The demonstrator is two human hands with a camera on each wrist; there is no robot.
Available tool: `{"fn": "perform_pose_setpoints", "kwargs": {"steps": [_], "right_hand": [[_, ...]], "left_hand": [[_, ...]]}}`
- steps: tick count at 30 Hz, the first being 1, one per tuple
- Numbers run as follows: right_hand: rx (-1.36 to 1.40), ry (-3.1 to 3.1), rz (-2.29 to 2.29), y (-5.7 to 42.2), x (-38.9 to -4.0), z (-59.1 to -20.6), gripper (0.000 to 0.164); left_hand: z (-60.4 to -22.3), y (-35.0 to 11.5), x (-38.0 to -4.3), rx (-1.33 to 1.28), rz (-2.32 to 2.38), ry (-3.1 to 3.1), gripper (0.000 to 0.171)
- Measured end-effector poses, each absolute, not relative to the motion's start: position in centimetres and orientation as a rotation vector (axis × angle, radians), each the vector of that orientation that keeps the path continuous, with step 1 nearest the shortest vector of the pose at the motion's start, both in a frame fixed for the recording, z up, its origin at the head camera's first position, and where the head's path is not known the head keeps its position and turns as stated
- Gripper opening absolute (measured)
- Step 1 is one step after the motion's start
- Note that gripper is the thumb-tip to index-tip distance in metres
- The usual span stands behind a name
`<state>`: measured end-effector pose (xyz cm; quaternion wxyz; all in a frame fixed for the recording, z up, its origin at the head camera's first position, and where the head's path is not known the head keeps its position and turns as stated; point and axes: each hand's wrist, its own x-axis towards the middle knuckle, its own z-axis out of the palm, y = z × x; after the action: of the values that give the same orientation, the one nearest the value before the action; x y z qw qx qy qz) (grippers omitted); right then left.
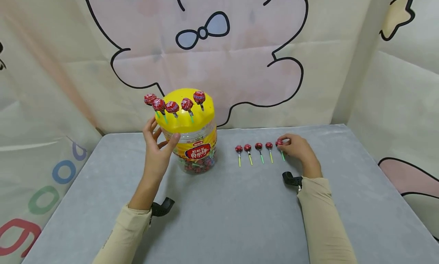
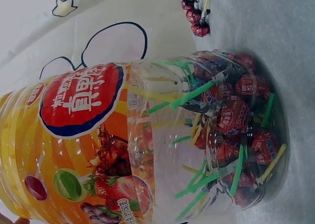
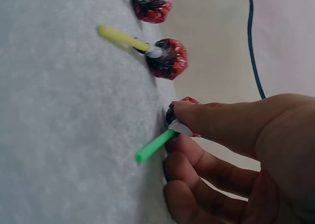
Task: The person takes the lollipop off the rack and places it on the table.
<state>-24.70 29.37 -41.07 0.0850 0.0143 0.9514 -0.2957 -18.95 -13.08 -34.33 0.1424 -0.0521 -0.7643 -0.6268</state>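
Note:
A clear plastic candy jar (image 1: 198, 151) with a yellow lid (image 1: 186, 123) stands tilted slightly on the grey table. Several red-wrapped lollipops (image 1: 172, 107) poke up out of the lid by their sticks. My left hand (image 1: 156, 149) holds the jar's left side just under the lid, thumb in front. Through the jar wall, the left wrist view shows more lollipops (image 2: 231, 115) piled at the bottom. To the right, several lollipops (image 1: 258, 146) lie in a row. At its right end my right hand (image 1: 297, 148) pinches a green-stick lollipop (image 3: 155, 145) by its head between thumb and fingers.
The grey table (image 1: 226, 218) reaches to a patterned cloth backdrop (image 1: 247, 73) behind and at both sides. A yellow-stick lollipop (image 3: 167, 59) lies close beside the right fingers.

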Motion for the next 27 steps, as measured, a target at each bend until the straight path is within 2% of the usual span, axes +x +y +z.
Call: {"fn": "perform_pose_setpoints", "kwargs": {"steps": [8,11,15,18,24,27], "right_hand": [[0.005,2.838,-0.878,29.1,-25.2,-41.0,0.037],[0.027,2.806,-0.871,29.1,-25.1,-40.6,0.042],[0.075,2.803,-0.789,29.7,-23.9,-38.9,0.054],[0.015,2.883,-0.785,29.4,-22.5,-36.7,0.055],[-0.313,2.941,-1.232,23.5,-20.2,-32.3,0.043],[-0.510,2.782,-1.427,19.1,-19.5,-31.4,0.045]], "left_hand": [[-34.4,-13.3,-19.2,-0.155,-1.782,-2.207,0.078],[-34.4,-13.4,-19.2,-0.164,-1.784,-2.189,0.077],[-34.4,-13.2,-19.2,-0.173,-1.817,-2.192,0.078],[-34.4,-13.3,-19.2,-0.179,-1.835,-2.215,0.078],[-33.9,-14.5,-19.5,-0.189,-1.880,-2.219,0.069],[-33.7,-15.0,-19.8,-0.210,-1.911,-2.222,0.067]]}}
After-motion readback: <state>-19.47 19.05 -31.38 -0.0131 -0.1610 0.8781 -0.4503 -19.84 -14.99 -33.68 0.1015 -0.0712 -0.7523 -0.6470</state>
